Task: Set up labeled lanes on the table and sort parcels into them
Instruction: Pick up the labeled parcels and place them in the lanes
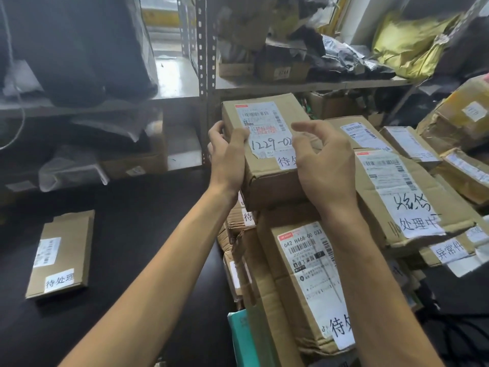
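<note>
- L hand (227, 154) grips left edge of cardboard box (267, 186), thumb on top by its shipping label (262, 120).
- R hand (325, 165) curved in a C at box's right side; can't tell if it's really gripping.
- Box is just above ctr, over parcel stack (304, 274) filling 3–5 o'clock.
- Flat parcel (62, 252) w/ handwritten tag lies alone on black table (132, 234), 8 o'clock.
- Metal shelves (203, 62) w/ bags, 12 o'clock.

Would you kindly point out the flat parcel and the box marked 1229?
flat parcel (71, 250): head view, bare cardboard top.
box marked 1229 (272, 189): head view, near side face.
</note>
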A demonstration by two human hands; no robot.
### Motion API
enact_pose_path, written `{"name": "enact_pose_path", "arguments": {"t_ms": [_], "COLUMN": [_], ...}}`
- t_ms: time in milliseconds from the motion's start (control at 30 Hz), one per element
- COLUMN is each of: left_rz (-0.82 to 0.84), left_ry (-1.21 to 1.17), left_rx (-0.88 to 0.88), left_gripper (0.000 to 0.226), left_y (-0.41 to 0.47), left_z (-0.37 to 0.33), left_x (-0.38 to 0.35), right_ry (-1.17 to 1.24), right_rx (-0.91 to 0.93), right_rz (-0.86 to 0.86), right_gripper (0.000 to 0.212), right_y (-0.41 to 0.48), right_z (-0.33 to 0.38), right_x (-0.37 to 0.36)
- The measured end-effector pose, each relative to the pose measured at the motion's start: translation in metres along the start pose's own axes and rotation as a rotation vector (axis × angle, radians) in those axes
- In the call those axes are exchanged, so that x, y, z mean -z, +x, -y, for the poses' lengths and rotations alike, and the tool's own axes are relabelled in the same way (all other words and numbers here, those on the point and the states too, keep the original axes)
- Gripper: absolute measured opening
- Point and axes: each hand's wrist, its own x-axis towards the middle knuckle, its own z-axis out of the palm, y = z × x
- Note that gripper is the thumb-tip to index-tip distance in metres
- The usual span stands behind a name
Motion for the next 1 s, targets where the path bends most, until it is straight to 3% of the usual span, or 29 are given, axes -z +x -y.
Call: {"name": "enact_pose_path", "arguments": {"t_ms": [300, 433, 467, 667, 833, 900, 1000], "left_rz": [0.013, -0.008, -0.016, -0.030, 0.042, 0.060, 0.026], "left_ry": [-0.033, -0.093, -0.084, -0.007, 0.067, 0.075, 0.054], "left_rx": [0.057, 0.092, 0.088, -0.015, -0.019, -0.030, 0.012], "left_gripper": [0.089, 0.107, 0.103, 0.025, 0.021, 0.037, 0.018], "left_y": [-0.036, -0.012, -0.010, -0.071, -0.119, -0.136, -0.158], "left_z": [-0.002, 0.029, 0.030, -0.007, -0.014, -0.017, -0.022], "left_x": [0.004, 0.018, 0.019, 0.018, 0.036, 0.047, 0.071], "right_ry": [0.033, 0.076, 0.081, 0.105, 0.179, 0.228, 0.251], "right_rx": [-0.004, -0.007, -0.003, 0.012, -0.013, -0.020, -0.013], "right_rz": [-0.013, -0.020, -0.022, -0.005, 0.106, 0.138, 0.194], "right_gripper": [0.035, 0.035, 0.035, 0.027, 0.023, 0.019, 0.020], "right_y": [-0.030, -0.036, -0.037, -0.058, -0.091, -0.107, -0.128], "right_z": [0.008, 0.012, 0.013, 0.014, 0.028, 0.033, 0.041], "right_x": [0.020, 0.029, 0.032, 0.043, 0.033, 0.026, 0.015]}}
